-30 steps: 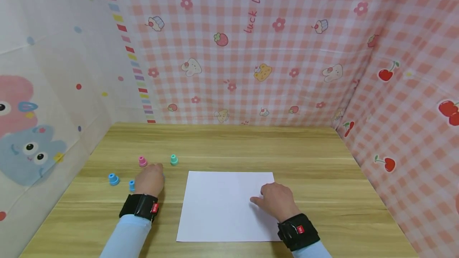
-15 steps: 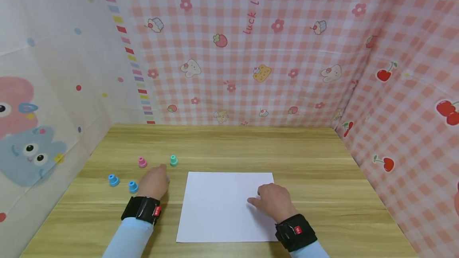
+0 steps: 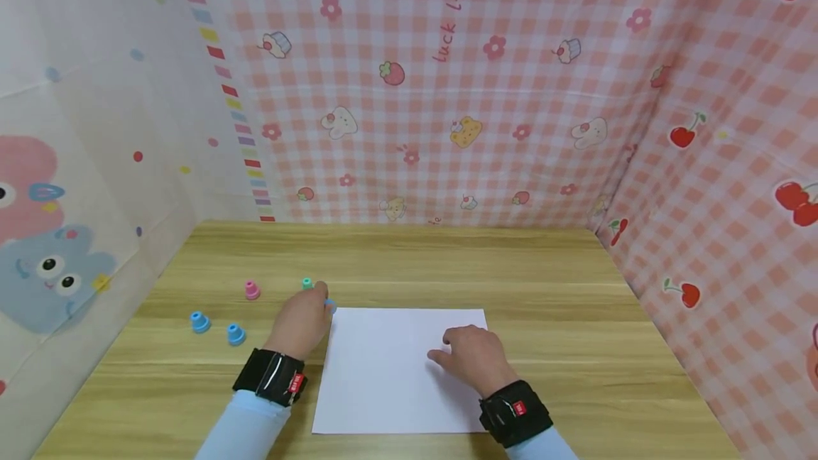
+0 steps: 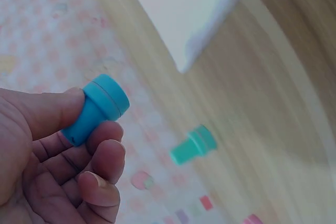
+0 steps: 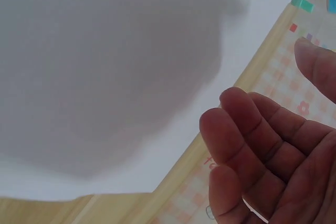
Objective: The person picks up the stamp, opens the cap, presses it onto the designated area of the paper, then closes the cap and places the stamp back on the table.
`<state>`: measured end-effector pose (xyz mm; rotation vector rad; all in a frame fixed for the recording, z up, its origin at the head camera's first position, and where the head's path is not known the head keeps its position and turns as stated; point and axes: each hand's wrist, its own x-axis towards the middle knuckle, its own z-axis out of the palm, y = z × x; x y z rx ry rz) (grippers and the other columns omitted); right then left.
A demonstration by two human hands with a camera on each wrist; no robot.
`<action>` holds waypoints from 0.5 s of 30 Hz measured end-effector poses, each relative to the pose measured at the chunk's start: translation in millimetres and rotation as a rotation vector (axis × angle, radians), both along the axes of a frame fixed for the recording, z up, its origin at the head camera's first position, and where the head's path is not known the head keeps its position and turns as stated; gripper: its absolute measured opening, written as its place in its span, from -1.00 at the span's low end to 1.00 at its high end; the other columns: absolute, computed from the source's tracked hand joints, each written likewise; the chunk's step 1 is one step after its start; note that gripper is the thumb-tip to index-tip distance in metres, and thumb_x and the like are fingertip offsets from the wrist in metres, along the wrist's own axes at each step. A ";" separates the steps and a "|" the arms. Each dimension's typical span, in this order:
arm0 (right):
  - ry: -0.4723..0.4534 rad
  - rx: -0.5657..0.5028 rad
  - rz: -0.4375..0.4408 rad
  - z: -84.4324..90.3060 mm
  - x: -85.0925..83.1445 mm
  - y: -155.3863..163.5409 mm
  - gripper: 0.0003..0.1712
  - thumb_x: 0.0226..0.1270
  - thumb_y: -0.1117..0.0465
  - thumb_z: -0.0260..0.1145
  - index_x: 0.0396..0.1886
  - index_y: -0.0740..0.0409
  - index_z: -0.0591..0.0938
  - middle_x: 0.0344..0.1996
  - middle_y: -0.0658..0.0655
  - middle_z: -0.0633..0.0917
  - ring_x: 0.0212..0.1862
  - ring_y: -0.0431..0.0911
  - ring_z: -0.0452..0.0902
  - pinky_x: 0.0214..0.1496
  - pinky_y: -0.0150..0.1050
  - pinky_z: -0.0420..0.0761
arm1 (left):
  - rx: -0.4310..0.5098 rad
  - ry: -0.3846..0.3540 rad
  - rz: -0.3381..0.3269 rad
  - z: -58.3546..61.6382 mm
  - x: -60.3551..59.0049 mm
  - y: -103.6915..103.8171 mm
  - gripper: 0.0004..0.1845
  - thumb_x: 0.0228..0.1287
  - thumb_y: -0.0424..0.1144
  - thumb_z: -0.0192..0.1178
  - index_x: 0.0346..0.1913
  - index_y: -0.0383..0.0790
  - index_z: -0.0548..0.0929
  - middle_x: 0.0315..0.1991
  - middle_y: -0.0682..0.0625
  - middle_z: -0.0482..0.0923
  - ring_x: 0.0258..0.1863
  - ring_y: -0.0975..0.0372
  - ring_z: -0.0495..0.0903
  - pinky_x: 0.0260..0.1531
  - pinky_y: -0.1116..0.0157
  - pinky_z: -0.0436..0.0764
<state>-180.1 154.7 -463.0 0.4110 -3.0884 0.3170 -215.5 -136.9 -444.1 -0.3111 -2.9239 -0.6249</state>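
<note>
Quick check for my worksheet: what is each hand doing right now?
Left hand: holding a blue stamp between thumb and fingers.
Right hand: open, holding nothing, over the white paper.

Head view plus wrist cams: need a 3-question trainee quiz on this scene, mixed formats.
1. True or false: the left hand pinches a small blue plastic stamp.
2. Multiple choice: the right hand is over A) the white paper sheet, B) the bare light wooden table, C) the pink plastic stamp.
3. Fill in: besides the held one, the number of blue stamps standing on the table at the left is ____.

Key: 1 true; 2 A; 3 two.
</note>
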 end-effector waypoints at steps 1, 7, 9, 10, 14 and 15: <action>0.003 -0.007 0.003 -0.3 0.1 -0.9 -0.59 0.18 -0.15 0.44 -0.27 0.10 0.76 -0.42 0.03 0.75 -0.28 0.01 0.65 -0.31 -0.07 0.56 | 0.006 0.001 -0.008 1.4 0.7 3.4 -0.87 0.37 -0.38 0.22 -0.23 -0.39 0.49 -0.54 -0.06 0.51 -0.58 0.20 0.47 -0.55 0.25 0.49; 0.064 -0.044 0.028 0.8 -0.4 -6.7 -0.60 0.18 -0.14 0.45 -0.25 0.09 0.76 -0.50 -0.03 0.71 -0.32 -0.04 0.63 -0.33 -0.12 0.55 | 0.032 0.050 -0.054 6.0 3.2 22.1 -0.86 0.36 -0.36 0.25 -0.25 -0.35 0.50 -0.52 0.00 0.50 -0.58 0.25 0.45 -0.56 0.30 0.48; 0.090 -0.058 0.042 2.2 -1.3 -9.2 -0.60 0.18 -0.14 0.45 -0.24 0.09 0.76 -0.55 -0.06 0.69 -0.35 -0.07 0.62 -0.35 -0.15 0.54 | 0.044 0.048 -0.066 7.1 3.5 28.1 -0.86 0.37 -0.34 0.25 -0.24 -0.33 0.51 -0.50 0.00 0.52 -0.57 0.25 0.46 -0.54 0.30 0.49; 0.101 -0.065 0.048 3.3 -1.8 -10.6 -0.60 0.18 -0.14 0.45 -0.24 0.09 0.76 -0.57 -0.08 0.67 -0.37 -0.09 0.61 -0.36 -0.16 0.54 | 0.047 0.047 -0.075 8.3 4.1 31.3 -0.86 0.37 -0.34 0.25 -0.23 -0.33 0.51 -0.49 0.00 0.53 -0.55 0.26 0.46 -0.52 0.31 0.49; 0.117 -0.082 0.065 7.5 -4.6 -17.4 -0.57 0.19 -0.15 0.45 -0.20 0.10 0.75 -0.62 -0.11 0.62 -0.43 -0.15 0.58 -0.40 -0.19 0.52 | 0.071 0.031 -0.111 13.3 7.2 44.3 -0.86 0.37 -0.32 0.26 -0.22 -0.32 0.52 -0.46 0.00 0.56 -0.54 0.27 0.46 -0.52 0.34 0.49; 0.118 -0.088 0.069 8.6 -5.4 -19.2 -0.56 0.19 -0.15 0.45 -0.19 0.11 0.75 -0.62 -0.11 0.62 -0.44 -0.16 0.58 -0.42 -0.20 0.52 | 0.076 0.028 -0.120 15.0 8.5 47.5 -0.86 0.37 -0.31 0.26 -0.21 -0.32 0.52 -0.45 0.00 0.56 -0.54 0.27 0.46 -0.52 0.34 0.49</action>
